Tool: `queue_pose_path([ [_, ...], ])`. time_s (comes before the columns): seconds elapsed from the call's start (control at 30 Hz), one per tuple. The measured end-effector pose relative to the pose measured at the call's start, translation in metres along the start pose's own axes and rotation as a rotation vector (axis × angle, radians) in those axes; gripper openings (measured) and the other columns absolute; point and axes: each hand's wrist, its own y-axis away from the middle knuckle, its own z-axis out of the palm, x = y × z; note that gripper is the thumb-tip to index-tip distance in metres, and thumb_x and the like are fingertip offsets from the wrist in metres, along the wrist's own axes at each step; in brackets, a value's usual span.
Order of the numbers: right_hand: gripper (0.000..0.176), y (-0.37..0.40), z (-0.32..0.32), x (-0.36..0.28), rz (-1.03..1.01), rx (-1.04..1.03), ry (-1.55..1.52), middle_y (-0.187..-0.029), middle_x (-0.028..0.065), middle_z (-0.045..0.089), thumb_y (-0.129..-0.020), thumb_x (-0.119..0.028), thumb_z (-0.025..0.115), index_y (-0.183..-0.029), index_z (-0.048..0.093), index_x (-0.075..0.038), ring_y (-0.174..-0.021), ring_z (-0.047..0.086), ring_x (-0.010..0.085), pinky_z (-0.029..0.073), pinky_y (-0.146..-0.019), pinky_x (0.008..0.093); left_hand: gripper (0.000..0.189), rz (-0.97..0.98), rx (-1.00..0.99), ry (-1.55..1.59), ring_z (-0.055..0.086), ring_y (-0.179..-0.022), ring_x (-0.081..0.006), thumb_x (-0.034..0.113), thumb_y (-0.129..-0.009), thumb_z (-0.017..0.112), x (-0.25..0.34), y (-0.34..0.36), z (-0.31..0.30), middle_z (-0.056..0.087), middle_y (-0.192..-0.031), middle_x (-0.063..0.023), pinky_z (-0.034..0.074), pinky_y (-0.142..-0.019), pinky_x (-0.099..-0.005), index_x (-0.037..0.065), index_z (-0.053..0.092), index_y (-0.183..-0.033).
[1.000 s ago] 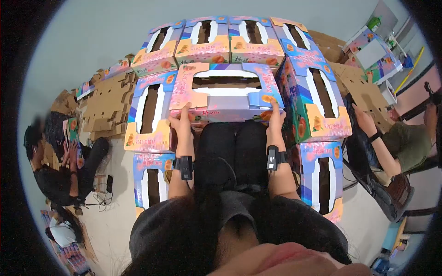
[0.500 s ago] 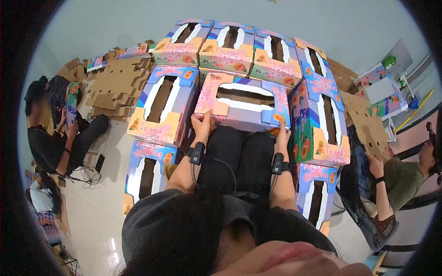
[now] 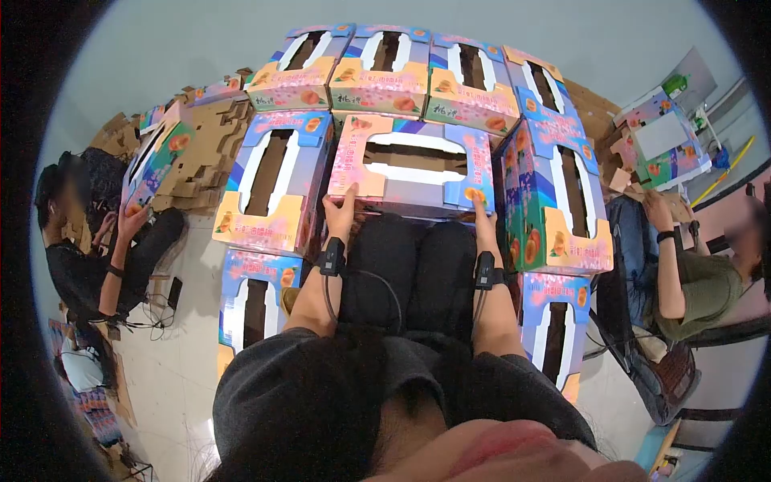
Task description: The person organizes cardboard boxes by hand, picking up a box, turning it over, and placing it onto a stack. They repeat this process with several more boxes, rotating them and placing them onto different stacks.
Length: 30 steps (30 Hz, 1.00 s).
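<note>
A colourful carton with fruit pictures and a long cut-out (image 3: 414,183) lies crosswise just beyond my knees. At its near left corner, my left hand (image 3: 340,210) grips the edge, thumb on the top face. On its near right corner my right hand (image 3: 483,222) holds in the same way. The undersides of both hands' grip are hidden. Similar cartons stand on either side, the left one (image 3: 261,229) and the right one (image 3: 578,249), with cut-outs running lengthwise.
Behind stands a row of several like cartons (image 3: 373,98). At the left a seated person (image 3: 80,261) holds a carton (image 3: 161,161). Another person (image 3: 711,285) sits at the right. Flattened cardboard (image 3: 201,161) lies at the back left.
The carton between my hands has shifted slightly away and to the left in view. The person at the left has raised their carton; the one at the right has moved their arms upward.
</note>
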Motion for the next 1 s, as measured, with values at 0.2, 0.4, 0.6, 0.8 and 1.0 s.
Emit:
queue_pose_path([
  [0.2,0.1,0.007,0.002,-0.006,-0.082,-0.048,0.003,-0.132,0.0234,0.044,-0.077,-0.055,0.071,-0.133,0.028,0.016,-0.121,0.044,0.0288,0.034,-0.103,0.0351,0.081,0.089,0.037,-0.034,0.055,-0.103,-0.0258,0.046,-0.075,0.075,-0.003,-0.005,-0.002,0.056,-0.113,-0.0198,0.045,-0.088,-0.0326,-0.008,0.039,-0.123],
  [0.4,0.101,0.002,0.0,-0.001,-0.03,-0.041,0.05,-0.132,0.0251,0.043,-0.076,-0.056,0.07,-0.133,0.028,0.016,-0.122,0.044,0.0295,0.034,-0.103,0.0359,0.09,0.004,0.057,0.008,0.056,-0.105,-0.0273,0.045,-0.074,0.075,0.028,0.019,0.003,0.055,-0.114,-0.0212,0.048,-0.086,-0.0349,-0.008,0.029,-0.131],
  [0.6,0.114,0.002,-0.001,0.0,-0.085,0.135,0.258,-0.137,0.0314,0.037,-0.072,-0.062,0.07,-0.136,0.022,0.018,-0.128,0.039,0.035,0.031,-0.106,0.0368,0.087,0.012,-0.224,0.054,0.049,-0.116,-0.025,0.03,-0.077,0.076,0.036,0.05,-0.005,0.047,-0.13,-0.017,0.042,-0.095,-0.0357,-0.003,0.025,-0.138],
  [0.8,0.105,-0.006,-0.001,0.008,-0.216,0.232,0.467,-0.134,0.0343,0.039,-0.074,-0.062,0.068,-0.135,0.03,0.014,-0.125,0.041,0.0421,0.033,-0.105,0.0424,0.072,-0.028,-0.498,-0.14,0.042,-0.127,-0.0265,0.029,-0.084,0.069,0.059,0.084,-0.03,0.043,-0.136,-0.0179,0.032,-0.106,-0.0345,-0.003,0.034,-0.137],
  [1.0,0.072,0.021,0.022,-0.025,-0.845,0.396,0.86,-0.133,0.0312,0.041,-0.08,-0.036,0.067,-0.133,0.04,0.005,-0.127,0.037,0.0433,0.029,-0.107,0.0483,0.049,0.236,-0.952,0.006,0.049,-0.123,-0.0237,0.014,-0.092,0.059,0.129,0.117,-0.095,0.051,-0.131,-0.0162,0.038,-0.103,-0.0344,-0.002,0.041,-0.134],
])
